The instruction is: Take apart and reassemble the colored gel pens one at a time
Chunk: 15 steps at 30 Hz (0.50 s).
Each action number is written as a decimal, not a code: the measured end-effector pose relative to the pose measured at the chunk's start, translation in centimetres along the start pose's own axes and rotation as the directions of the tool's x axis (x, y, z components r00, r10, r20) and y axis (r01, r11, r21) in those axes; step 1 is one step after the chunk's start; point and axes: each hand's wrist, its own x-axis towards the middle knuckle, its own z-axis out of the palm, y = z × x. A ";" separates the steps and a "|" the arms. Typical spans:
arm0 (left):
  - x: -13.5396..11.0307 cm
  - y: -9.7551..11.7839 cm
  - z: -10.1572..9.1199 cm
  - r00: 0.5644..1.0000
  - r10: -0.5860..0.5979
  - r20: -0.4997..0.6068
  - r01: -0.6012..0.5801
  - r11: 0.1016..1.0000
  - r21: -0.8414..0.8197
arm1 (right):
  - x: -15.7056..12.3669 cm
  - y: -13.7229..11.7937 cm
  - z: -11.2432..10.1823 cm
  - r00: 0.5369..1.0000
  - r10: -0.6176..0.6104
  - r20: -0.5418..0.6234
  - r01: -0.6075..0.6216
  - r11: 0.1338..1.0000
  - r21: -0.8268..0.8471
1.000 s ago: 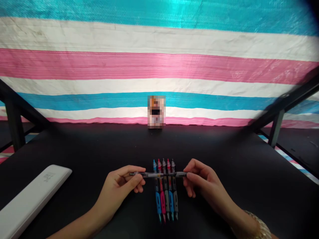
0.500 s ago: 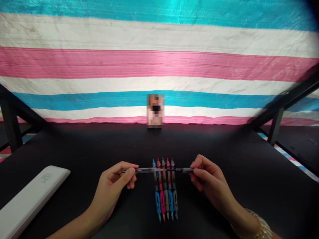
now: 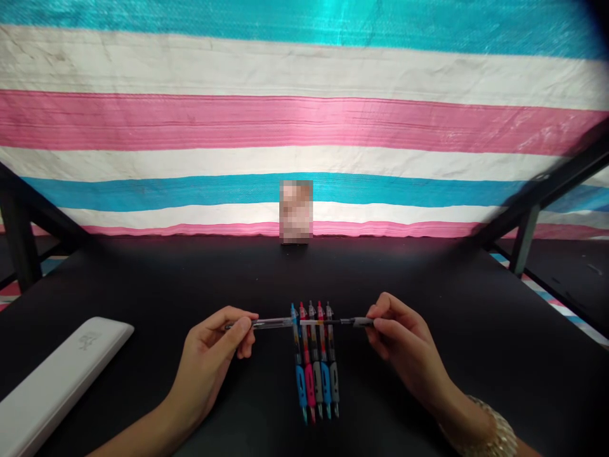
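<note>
Pinched in my left hand (image 3: 223,346) is a clear pen barrel (image 3: 273,323), lying level with its end towards the middle. My right hand (image 3: 404,355) pinches the grey grip section (image 3: 362,322) of a pen. From that grip a thin ink refill (image 3: 310,322) sticks out to the left, in line with the barrel. A small gap separates the refill's end from the barrel's end. Below and behind these parts, several click pens (image 3: 316,384) with blue, pink and grey grips lie side by side on the black table (image 3: 228,273).
A long white box-like object (image 3: 66,384) lies at the left of the table. Near the back edge stands a small blurred upright item (image 3: 295,212). Black metal frame bars (image 3: 526,238) rise at both sides, and a striped tarp (image 3: 190,120) hangs behind.
My hands have drawn slightly apart. The refill's end, at the barrel's open end before, is now clear of it. The row of pens has not moved.
</note>
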 end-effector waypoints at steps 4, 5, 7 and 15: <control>0.0 0.1 0.1 1.000 0.009 0.001 -0.009 1.000 -0.001 | 0.0 0.0 0.0 1.000 0.001 0.005 -0.001 1.000 0.002; 0.0 0.1 0.1 1.000 0.010 0.001 -0.010 1.000 -0.003 | 0.0 -0.1 0.0 1.000 0.000 0.009 0.000 1.000 0.005; 0.0 0.2 0.2 1.000 0.001 0.004 -0.001 1.000 -0.005 | -0.1 -0.1 0.1 1.000 -0.001 0.016 0.001 1.000 0.010; -0.2 0.1 0.6 0.999 -0.005 0.045 0.006 1.000 -0.012 | -0.3 0.0 0.3 0.998 -0.010 0.067 0.011 1.000 -0.017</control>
